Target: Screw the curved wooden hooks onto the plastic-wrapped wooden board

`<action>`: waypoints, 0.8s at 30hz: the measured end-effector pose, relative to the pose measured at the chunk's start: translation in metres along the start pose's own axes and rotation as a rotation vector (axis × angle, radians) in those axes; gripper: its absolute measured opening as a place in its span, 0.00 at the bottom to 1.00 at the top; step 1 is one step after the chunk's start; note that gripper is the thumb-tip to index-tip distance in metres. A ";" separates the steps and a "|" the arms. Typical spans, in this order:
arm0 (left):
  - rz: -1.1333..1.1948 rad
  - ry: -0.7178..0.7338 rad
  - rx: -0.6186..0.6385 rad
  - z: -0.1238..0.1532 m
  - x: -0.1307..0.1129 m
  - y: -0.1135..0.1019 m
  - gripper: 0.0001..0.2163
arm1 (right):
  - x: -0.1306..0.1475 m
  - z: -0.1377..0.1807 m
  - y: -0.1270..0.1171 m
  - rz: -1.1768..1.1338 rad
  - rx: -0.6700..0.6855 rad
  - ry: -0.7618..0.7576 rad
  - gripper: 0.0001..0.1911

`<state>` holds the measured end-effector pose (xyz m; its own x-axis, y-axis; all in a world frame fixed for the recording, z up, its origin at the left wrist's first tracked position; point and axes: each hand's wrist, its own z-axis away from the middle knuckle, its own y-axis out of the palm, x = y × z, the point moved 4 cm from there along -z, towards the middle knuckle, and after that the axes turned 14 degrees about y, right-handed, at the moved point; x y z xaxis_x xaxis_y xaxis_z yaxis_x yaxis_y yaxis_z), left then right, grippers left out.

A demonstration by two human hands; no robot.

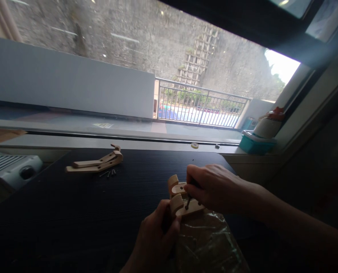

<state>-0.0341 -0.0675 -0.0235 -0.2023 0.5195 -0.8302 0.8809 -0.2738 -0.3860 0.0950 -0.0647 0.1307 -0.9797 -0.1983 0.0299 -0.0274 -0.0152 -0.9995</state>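
My right hand (211, 185) is closed round the dark handle of a screwdriver (188, 201). Its thin shaft points down to a hole in the nearer wooden hook (191, 209). This pale hook lies on a board wrapped in clear plastic (205, 239), and a second wooden hook (174, 185) sits just beyond it. My left hand (160, 231) grips the nearer hook by its curled end, with the thumb along the board's edge. Part of that grip is in shadow. Two more wooden hooks (97, 163) lie together at the left, near several loose screws (109, 173).
The dark tabletop (57, 204) stretches under a window. On the sill stand a teal box (257, 142) and a white bottle with a red top (269, 123), with a roll of tape (195, 145) farther left. A grey-white appliance (12, 170) borders the table's left side.
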 end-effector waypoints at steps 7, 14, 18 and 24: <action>-0.008 0.016 -0.013 -0.002 -0.005 -0.003 0.07 | 0.002 0.008 -0.015 0.093 0.058 -0.102 0.09; -0.019 0.012 0.008 -0.001 0.000 -0.001 0.07 | -0.005 0.006 -0.012 -0.085 0.079 -0.194 0.09; 0.003 0.019 0.002 0.000 0.003 0.000 0.06 | -0.009 0.004 -0.004 -0.119 0.044 -0.133 0.09; -0.012 0.026 -0.013 -0.001 0.003 0.001 0.06 | -0.009 0.003 0.004 -0.060 -0.045 0.006 0.11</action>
<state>-0.0335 -0.0657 -0.0259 -0.2018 0.5432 -0.8150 0.8841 -0.2570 -0.3902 0.1045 -0.0660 0.1266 -0.9772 -0.1925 0.0901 -0.0950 0.0167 -0.9953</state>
